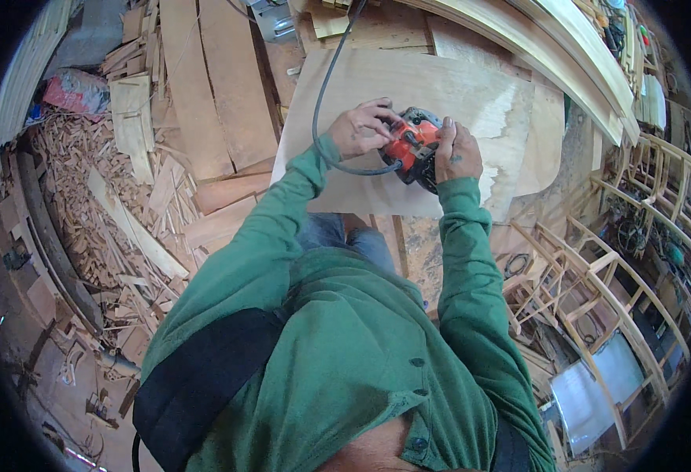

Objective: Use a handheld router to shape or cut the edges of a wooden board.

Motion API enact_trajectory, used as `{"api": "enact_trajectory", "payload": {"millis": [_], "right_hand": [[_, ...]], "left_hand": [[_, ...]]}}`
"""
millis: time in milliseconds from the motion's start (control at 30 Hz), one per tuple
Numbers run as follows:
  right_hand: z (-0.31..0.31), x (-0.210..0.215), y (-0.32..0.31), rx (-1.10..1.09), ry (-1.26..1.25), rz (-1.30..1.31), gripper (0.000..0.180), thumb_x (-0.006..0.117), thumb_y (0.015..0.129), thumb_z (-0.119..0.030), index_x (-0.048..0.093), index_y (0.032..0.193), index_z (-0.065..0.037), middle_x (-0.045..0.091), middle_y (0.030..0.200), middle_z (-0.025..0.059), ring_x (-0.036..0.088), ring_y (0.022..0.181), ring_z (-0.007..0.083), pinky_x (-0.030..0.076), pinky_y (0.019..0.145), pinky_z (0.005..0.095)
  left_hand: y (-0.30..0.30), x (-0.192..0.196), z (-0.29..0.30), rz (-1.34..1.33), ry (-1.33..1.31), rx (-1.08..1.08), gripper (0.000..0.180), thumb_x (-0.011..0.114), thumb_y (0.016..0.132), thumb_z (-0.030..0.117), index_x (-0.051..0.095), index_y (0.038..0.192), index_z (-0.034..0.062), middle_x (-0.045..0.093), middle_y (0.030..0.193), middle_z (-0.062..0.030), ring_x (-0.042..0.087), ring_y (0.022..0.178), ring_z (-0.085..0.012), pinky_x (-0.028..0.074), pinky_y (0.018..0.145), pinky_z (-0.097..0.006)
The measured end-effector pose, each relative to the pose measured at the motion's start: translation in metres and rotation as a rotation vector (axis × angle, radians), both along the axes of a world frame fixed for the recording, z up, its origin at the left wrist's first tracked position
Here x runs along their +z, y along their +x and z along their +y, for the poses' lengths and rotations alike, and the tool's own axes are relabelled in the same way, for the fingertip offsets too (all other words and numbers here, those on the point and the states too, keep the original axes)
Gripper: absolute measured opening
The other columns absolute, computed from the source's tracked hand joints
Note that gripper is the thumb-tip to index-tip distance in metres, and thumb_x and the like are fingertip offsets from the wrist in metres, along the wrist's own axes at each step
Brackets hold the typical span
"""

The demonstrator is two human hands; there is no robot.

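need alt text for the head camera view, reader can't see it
A green-sleeved person's left hand and right hand are on a red-and-black corded power tool over a plywood sheet. Wood scraps lie heaped at left; bare wooden frames are at right.

Smooth Wood, Glossy Plastic, Matt Cloth

The plywood sheet (393, 82) is looking smooth and matt, with a rough-edged patch (499, 110). The power tool (422, 134) is showing glossy plastic; its cable (319, 102) is looking rubbery. The shirt (361, 330) is showing matt, creased cloth, the strap (208, 385) dull fabric. Wood offcuts (86, 189) are looking raw and rough, stacked boards (550, 39) smoother.
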State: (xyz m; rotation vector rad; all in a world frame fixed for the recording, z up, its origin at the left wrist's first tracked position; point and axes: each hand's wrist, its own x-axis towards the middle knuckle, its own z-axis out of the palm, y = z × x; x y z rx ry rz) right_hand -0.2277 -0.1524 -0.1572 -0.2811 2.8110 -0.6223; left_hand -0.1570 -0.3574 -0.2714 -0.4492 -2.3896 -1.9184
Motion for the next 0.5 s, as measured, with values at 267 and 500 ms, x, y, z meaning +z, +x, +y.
{"api": "enact_trajectory", "payload": {"millis": [267, 500], "right_hand": [[-0.001, 0.001, 0.001, -0.036, -0.025, 0.001, 0.047, 0.037, 0.101, -0.042, 0.067, 0.098, -0.005, 0.067, 0.095, 0.0155, 0.062, 0.093, 0.0345, 0.047, 0.085, 0.0415], [-0.001, 0.005, 0.000, -0.031, -0.034, -0.023, 0.049, 0.037, 0.101, -0.042, 0.066, 0.101, -0.003, 0.067, 0.097, 0.0177, 0.062, 0.094, 0.0354, 0.046, 0.086, 0.0418]], "left_hand": [[-0.012, 0.018, 0.026, -0.141, 0.018, 0.207, 0.029, 0.060, 0.082, 0.013, 0.070, 0.109, 0.0096, 0.057, 0.132, -0.0067, 0.048, 0.125, -0.0303, 0.036, 0.110, -0.042], [0.006, 0.001, 0.005, -0.130, 0.064, 0.109, 0.028, 0.062, 0.082, 0.012, 0.071, 0.108, 0.0088, 0.057, 0.130, -0.0102, 0.043, 0.130, -0.0328, 0.034, 0.111, -0.039]]}}
